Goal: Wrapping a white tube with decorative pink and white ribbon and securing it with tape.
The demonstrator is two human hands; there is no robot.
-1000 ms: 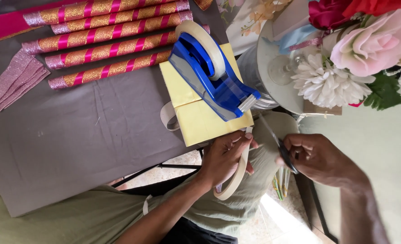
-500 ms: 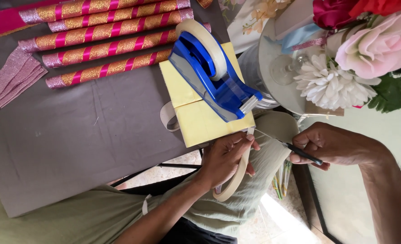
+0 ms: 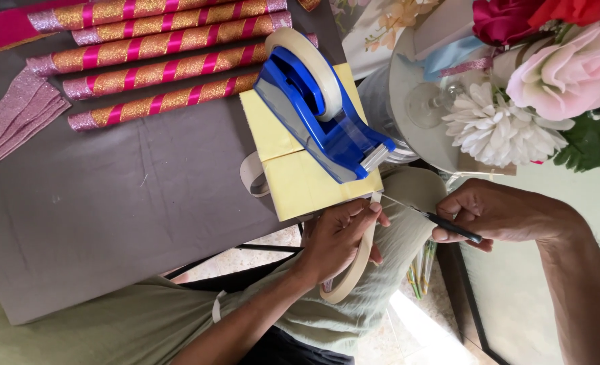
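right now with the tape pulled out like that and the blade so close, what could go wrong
1. The thin blade tool in the right hand points at the left hand; a slip could nick the fingers pinching the tape strip.
2. The long strip hangs loose below the hand and could stick to itself or to the clothing.
3. A tug might drag the blue tape dispenser and yellow paper off the table edge.

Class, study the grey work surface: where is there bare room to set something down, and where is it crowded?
Bare grey cloth spreads below the glittered sticks, right of the pink strips and left of the yellow paper. Crowded: the tape dispenser on that paper, the flowers, and both hands, left and right.
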